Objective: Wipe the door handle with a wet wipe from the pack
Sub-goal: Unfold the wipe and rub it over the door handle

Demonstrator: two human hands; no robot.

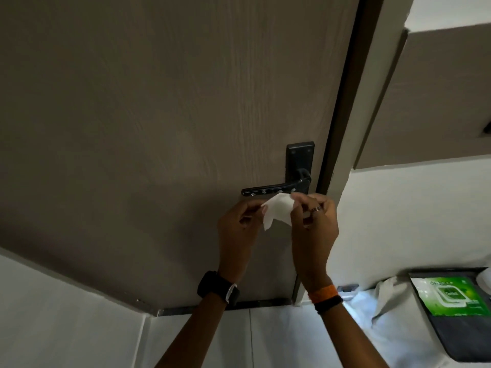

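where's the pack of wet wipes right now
In the head view the green wet wipe pack lies at the lower right on a dark tray, right of the door and away from both hands.

Green wipe pack (451, 296) lies on a dark tray (462, 338).

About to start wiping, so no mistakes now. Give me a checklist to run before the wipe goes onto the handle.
1. Wet wipe out of the pack: ok.
2. Both hands gripping it, left hand and right hand pinching opposite edges: ok.
3. Wipe fully spread: not ok, it looks crumpled between the hands.
4. Wipe on the door handle: not ok, it sits just below the lever.
5. Lever clear of obstruction: ok.
6. Wipe still moist: cannot tell.
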